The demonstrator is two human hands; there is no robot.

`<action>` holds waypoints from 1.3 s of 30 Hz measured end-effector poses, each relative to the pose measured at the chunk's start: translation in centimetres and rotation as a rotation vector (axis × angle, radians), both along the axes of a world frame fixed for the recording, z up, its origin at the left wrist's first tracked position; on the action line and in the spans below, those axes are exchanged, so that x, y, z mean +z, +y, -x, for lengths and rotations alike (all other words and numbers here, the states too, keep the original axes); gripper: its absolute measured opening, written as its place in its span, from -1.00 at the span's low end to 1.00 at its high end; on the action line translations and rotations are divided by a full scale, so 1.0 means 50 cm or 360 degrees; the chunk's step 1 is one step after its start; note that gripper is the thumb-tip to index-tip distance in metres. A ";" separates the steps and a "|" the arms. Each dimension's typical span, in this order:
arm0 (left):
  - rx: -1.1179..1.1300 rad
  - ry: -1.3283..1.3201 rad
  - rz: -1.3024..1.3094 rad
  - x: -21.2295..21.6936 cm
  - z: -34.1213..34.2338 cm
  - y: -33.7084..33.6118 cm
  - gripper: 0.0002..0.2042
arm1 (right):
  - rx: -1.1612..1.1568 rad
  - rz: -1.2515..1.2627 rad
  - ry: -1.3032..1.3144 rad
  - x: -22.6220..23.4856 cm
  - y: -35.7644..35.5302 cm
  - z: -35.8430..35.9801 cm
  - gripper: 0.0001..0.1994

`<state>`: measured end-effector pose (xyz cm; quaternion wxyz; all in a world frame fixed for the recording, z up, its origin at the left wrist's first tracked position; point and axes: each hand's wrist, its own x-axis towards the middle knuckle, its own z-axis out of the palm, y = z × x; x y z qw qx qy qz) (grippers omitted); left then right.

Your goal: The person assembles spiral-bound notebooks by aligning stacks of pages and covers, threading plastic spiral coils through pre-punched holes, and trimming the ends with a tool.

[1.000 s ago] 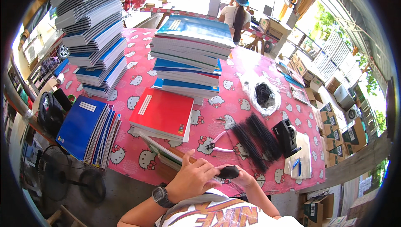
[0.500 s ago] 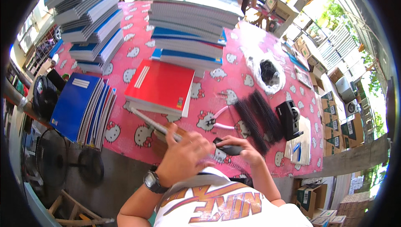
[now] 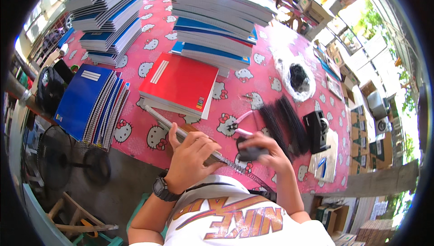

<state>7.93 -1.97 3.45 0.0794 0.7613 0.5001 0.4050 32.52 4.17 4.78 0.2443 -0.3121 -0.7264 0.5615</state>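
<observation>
My left hand (image 3: 190, 160) grips a thin notebook (image 3: 163, 120) with a grey edge, held slanted over the near table edge. A black spiral wire (image 3: 236, 167) runs along the notebook's lower end. My right hand (image 3: 267, 152) is closed on a small dark object (image 3: 249, 153) right at that wire. Pink-handled pliers (image 3: 243, 120) lie on the pink cartoon-cat tablecloth (image 3: 135, 133) just beyond my hands. A bundle of black spiral coils (image 3: 285, 121) lies to the right of the pliers.
A red notebook stack (image 3: 178, 85) lies ahead, blue spiral notebooks (image 3: 90, 103) to the left. Tall notebook piles (image 3: 217, 20) (image 3: 106, 17) fill the back. A bag of black coils (image 3: 296, 76) and a black tape dispenser (image 3: 316, 130) sit right. A floor fan (image 3: 58, 155) stands lower left.
My view has moved closer over the table. Both hands stayed together at the near edge, the left shifting along the notebook while the right keeps the dark object at the spiral.
</observation>
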 end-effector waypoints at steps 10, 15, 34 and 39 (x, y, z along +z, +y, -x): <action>0.0062 0.0057 0.0065 0.002 0.030 0.002 -0.68 | 0.0234 -0.0162 -0.0353 0.012 0.033 0.055 -0.24; 0.0156 0.0056 0.0016 0.000 0.047 0.005 -0.68 | 0.0470 -0.0010 0.0336 0.035 0.028 0.079 -0.50; 0.0090 -0.0060 0.0110 0.003 0.081 0.009 -0.25 | 0.0531 -0.0159 0.0216 0.037 0.070 0.140 -0.37; 0.0115 -0.0115 0.0020 0.012 0.086 0.010 -0.19 | 0.0134 -0.0356 -0.0245 0.012 0.094 0.137 -0.42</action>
